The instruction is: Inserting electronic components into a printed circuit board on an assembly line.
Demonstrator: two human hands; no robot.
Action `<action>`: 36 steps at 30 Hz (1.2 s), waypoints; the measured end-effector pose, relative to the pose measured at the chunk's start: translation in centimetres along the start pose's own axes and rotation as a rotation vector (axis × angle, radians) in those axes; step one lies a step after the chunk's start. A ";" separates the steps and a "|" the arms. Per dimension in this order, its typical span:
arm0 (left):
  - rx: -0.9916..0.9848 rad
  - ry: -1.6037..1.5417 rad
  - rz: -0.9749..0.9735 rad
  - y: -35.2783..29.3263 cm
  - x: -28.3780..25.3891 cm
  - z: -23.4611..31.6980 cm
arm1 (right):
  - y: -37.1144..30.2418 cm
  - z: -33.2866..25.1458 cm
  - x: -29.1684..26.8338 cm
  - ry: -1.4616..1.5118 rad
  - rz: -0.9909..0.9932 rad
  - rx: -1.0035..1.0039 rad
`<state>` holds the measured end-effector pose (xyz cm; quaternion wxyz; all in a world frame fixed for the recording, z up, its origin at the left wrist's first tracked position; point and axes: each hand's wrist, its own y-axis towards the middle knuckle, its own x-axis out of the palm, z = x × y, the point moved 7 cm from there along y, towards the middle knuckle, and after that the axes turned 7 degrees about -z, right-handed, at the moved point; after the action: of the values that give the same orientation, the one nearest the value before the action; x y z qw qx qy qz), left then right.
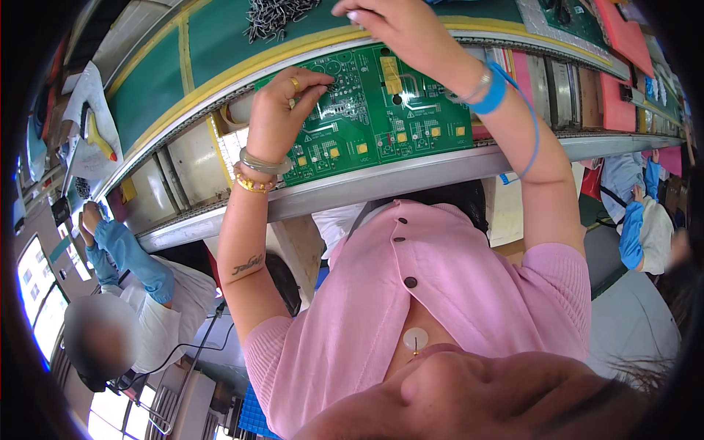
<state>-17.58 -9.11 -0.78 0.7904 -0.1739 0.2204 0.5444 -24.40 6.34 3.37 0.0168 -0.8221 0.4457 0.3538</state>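
A large green circuit board [367,117] with white print and small yellow squares lies in front of me, bridging two rails. Over its left part, my left hand [282,106] is closed, thumb and forefinger brought together at the board's surface. Anything they pinch is too small to make out. My right hand [400,26] reaches past the board's far edge, its fingers bent in a pinch and partly cut by the picture's top; what it holds cannot be seen. Left of those fingers is a pile of small dark metal parts [275,18]. A blue strap [490,99] with a cord circles my right wrist.
A metal rail [440,163] runs along the near side, and a yellow-edged green bench top [147,88] lies beyond. Red-pink trays [623,37] stand far right. A yellow-handled tool [97,139] rests far left. Other people sit left [176,315] and right [645,227].
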 end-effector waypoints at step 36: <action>0.344 0.530 0.019 0.2 2.2 2.3 | -8.3 5.4 0.1 0.427 -0.118 0.444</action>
<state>-16.73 -6.17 -0.06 0.7182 -0.1715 0.5092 0.4421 -21.24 13.07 -3.10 0.1223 -0.8785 0.4571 0.0656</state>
